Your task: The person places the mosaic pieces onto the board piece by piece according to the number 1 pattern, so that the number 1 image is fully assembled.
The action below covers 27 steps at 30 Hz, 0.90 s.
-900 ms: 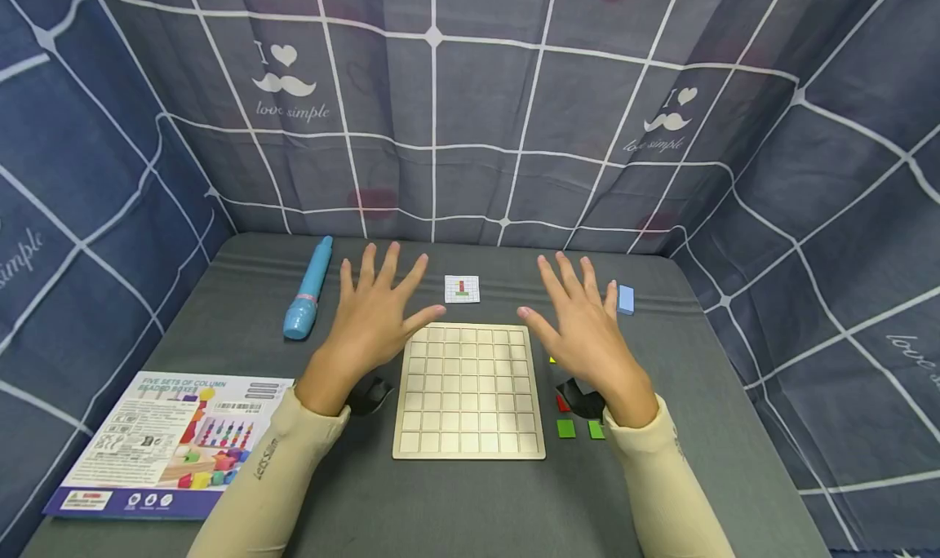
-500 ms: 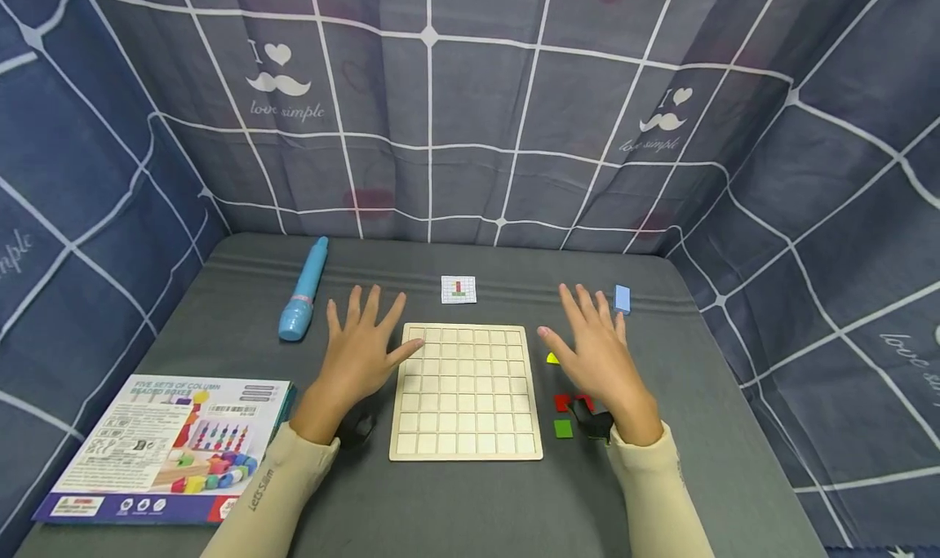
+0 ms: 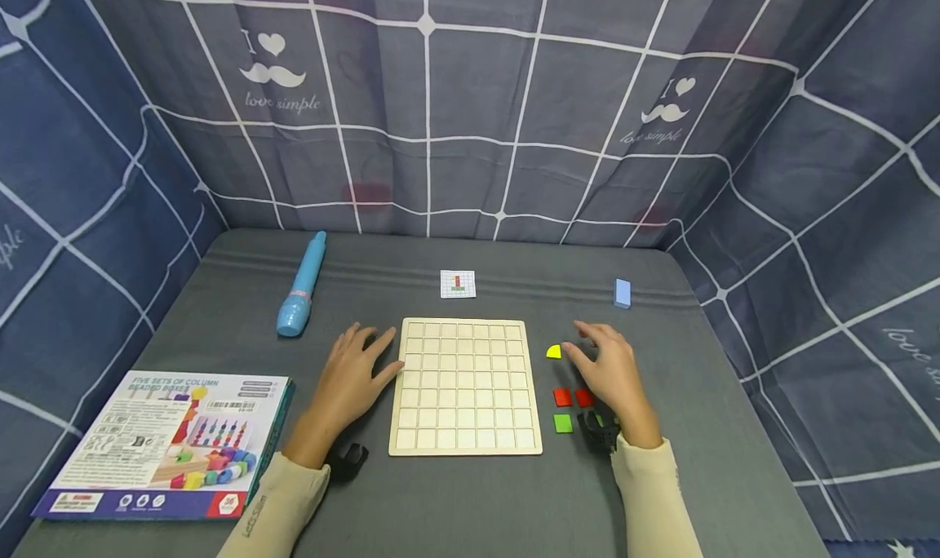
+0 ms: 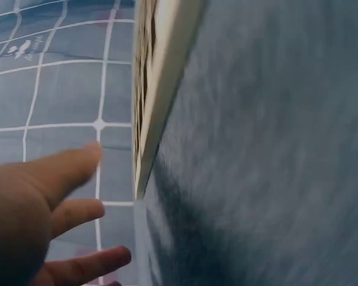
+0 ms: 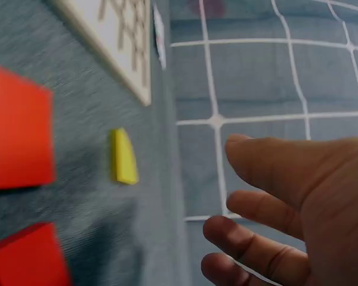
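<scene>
A light wooden grid board (image 3: 466, 387) lies flat in the middle of the table. My left hand (image 3: 351, 378) hovers at its left edge, thumb toward the board, fingers loosely spread and holding nothing. On the board's right side my right hand (image 3: 611, 370) is above the table with relaxed fingers, its thumb close to a yellow quarter-round piece (image 3: 554, 352). The right wrist view shows that yellow piece apart from the fingers. Below it lie two red squares (image 3: 562, 397) and a green square (image 3: 563, 423); another green piece is mostly hidden under the right wrist.
Behind the board lies a small card (image 3: 458, 284) with a printed grid pattern. A blue block (image 3: 622, 294) is at the back right, a blue microphone-shaped object (image 3: 301, 285) at the back left. A flat toy box (image 3: 165, 444) covers the front left. Curtains enclose the table.
Both hands have come down and back toward me from above the far side of the board. They have moved apart to its two sides, and their fingers have relaxed from a wide spread.
</scene>
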### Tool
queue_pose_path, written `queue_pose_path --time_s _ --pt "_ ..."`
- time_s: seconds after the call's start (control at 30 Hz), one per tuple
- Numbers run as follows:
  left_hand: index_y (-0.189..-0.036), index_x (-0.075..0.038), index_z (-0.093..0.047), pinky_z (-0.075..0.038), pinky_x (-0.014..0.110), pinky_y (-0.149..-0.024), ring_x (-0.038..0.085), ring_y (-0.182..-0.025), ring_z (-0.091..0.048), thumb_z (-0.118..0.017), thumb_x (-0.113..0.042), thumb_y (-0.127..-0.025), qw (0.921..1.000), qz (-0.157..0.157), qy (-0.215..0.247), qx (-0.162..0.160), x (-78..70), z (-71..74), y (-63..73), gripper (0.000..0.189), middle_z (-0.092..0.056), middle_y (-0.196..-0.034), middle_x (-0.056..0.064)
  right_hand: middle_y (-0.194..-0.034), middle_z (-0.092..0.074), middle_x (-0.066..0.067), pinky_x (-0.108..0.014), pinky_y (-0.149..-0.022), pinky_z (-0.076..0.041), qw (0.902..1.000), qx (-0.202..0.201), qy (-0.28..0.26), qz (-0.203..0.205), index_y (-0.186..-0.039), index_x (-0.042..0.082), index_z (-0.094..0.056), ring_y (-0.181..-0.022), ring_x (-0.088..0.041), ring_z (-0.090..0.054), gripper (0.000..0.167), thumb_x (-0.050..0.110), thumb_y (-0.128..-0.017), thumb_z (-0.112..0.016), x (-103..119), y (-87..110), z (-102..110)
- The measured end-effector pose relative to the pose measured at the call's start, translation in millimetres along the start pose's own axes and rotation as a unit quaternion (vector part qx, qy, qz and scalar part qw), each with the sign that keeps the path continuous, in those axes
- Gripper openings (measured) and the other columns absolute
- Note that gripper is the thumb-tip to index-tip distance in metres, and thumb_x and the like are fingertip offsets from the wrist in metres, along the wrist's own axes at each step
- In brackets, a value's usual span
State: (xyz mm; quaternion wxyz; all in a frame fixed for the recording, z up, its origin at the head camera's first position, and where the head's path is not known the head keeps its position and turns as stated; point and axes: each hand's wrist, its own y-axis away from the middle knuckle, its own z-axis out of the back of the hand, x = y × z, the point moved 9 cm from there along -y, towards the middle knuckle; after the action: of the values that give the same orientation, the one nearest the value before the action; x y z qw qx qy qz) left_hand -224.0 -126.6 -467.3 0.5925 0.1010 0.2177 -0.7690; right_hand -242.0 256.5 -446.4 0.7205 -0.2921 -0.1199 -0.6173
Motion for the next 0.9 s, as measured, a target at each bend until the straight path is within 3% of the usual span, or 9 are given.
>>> queue_pose_path --time_s 0.17,0.27,0.37,0.5,0.63,0.77,0.9 --pt "-0.144 -0.01 -0.06 -0.045 0.057 -0.092 0.04 -0.118 -0.052 -0.077 -0.027 -0.095 0.9993 -0.014 0.031 -0.017 -0.1 -1.4 5.6 0.055 -0.057 -0.123 0.021 -0.097 -0.064 -0.011 -0.043 -0.074 -0.042 0.9997 0.019 0.001 -0.017 -0.129 0.004 -0.071 -0.081 -0.026 -0.055 0.04 0.022 -0.093 -0.078 -18 1.4 -13" --pt "-0.143 -0.011 -0.061 -0.044 0.044 -0.077 0.028 -0.094 -0.05 -0.077 -0.024 -0.095 0.999 -0.028 0.031 -0.014 -2.1 -1.6 6.7 0.052 -0.057 -0.109 0.014 -0.086 -0.057 -0.005 -0.039 -0.069 -0.036 0.9989 0.036 0.003 -0.029 -0.127 0.007 -0.073 -0.073 -0.02 -0.047 0.038 0.024 -0.093 -0.078 -29 2.0 -22" --pt "-0.145 -0.012 -0.06 -0.042 0.04 -0.071 0.022 -0.084 -0.048 -0.074 -0.021 -0.096 0.9989 -0.027 0.034 0.017 -1.3 -5.1 8.4 0.052 -0.057 -0.1 0.009 -0.083 -0.054 -0.003 -0.038 -0.069 -0.033 0.998 0.055 0.009 -0.03 -0.127 0.01 -0.073 -0.069 -0.018 -0.043 0.037 0.027 -0.094 -0.077 -34 2.7 -30" --pt "-0.145 -0.011 -0.059 -0.05 0.048 -0.079 0.028 -0.093 -0.059 -0.071 -0.022 -0.098 0.9972 -0.031 0.041 0.055 -2.4 -10.9 10.4 0.05 -0.064 -0.104 0.011 -0.081 -0.052 -0.002 -0.038 -0.07 -0.032 0.9978 0.061 0.014 -0.022 -0.128 0.011 -0.072 -0.069 -0.019 -0.042 0.038 0.028 -0.094 -0.077 -36 1.3 -34" --pt "-0.14 -0.009 -0.063 -0.052 0.049 -0.083 0.028 -0.096 -0.064 -0.072 -0.021 -0.098 0.9952 -0.056 0.053 0.06 -7.6 -12.7 11.0 0.045 -0.067 -0.101 0.008 -0.081 -0.049 -0.003 -0.037 -0.066 -0.031 0.9975 0.061 0.024 -0.024 -0.131 0.013 -0.071 -0.069 -0.019 -0.04 0.041 0.029 -0.094 -0.077 -37 1.4 -35" --pt "-0.136 -0.009 -0.067 -0.043 0.032 -0.064 0.009 -0.067 -0.049 -0.076 -0.02 -0.095 0.9936 -0.064 0.071 0.061 -5.3 -14.6 14.8 0.043 -0.052 -0.076 -0.007 -0.078 -0.047 -0.002 -0.035 -0.062 -0.031 0.9966 0.071 0.032 -0.027 -0.133 0.016 -0.07 -0.066 -0.019 -0.038 0.042 0.031 -0.094 -0.077 -37 3.4 -41" --pt "-0.135 -0.008 -0.067 -0.036 0.026 -0.057 0.001 -0.059 -0.038 -0.077 -0.019 -0.094 0.9907 -0.064 0.104 0.06 -0.4 -18.3 15.4 0.043 -0.043 -0.068 -0.013 -0.068 -0.043 0.002 -0.032 -0.056 -0.03 0.9952 0.086 0.026 -0.037 -0.134 0.021 -0.07 -0.056 -0.016 -0.036 0.043 0.036 -0.095 -0.075 -38 3.3 -44"
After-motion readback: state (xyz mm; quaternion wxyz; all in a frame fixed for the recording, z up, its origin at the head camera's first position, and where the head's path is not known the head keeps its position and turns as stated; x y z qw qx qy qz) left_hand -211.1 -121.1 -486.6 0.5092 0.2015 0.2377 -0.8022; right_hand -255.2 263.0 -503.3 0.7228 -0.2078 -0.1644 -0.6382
